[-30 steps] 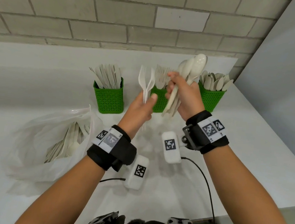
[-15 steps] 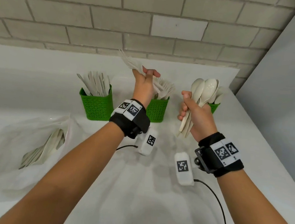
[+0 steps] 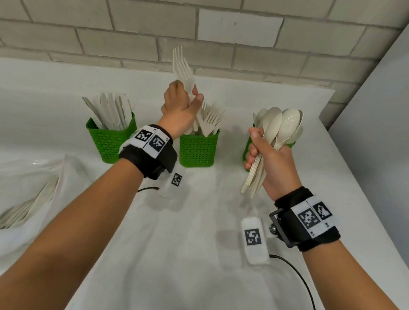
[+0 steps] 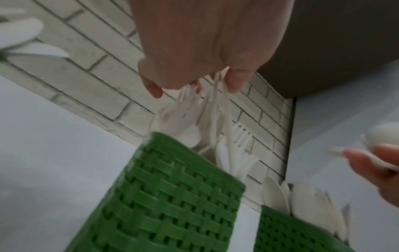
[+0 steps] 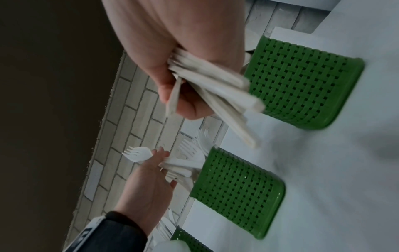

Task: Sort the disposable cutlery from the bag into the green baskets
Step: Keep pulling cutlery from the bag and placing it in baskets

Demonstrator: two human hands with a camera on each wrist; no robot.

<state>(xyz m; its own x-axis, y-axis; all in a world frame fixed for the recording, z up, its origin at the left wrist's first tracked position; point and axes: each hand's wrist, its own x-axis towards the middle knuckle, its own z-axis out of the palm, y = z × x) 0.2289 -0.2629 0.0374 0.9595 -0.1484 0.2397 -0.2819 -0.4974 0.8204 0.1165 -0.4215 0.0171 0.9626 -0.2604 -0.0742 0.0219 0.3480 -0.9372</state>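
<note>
Forks [image 3: 182,69] above, seemingly, middle basket [image 3: 197,151]

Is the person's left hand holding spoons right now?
No, the left hand grips forks above the middle basket; the spoons are in the right hand.

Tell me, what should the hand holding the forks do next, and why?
Probably the left hand should lower the white plastic forks handle-first into the middle green woven basket and let go. That basket already holds forks standing tines-up, and the hand grips its forks just above and beside it. The right hand grips a bunch of cream plastic spoons for later.
</note>
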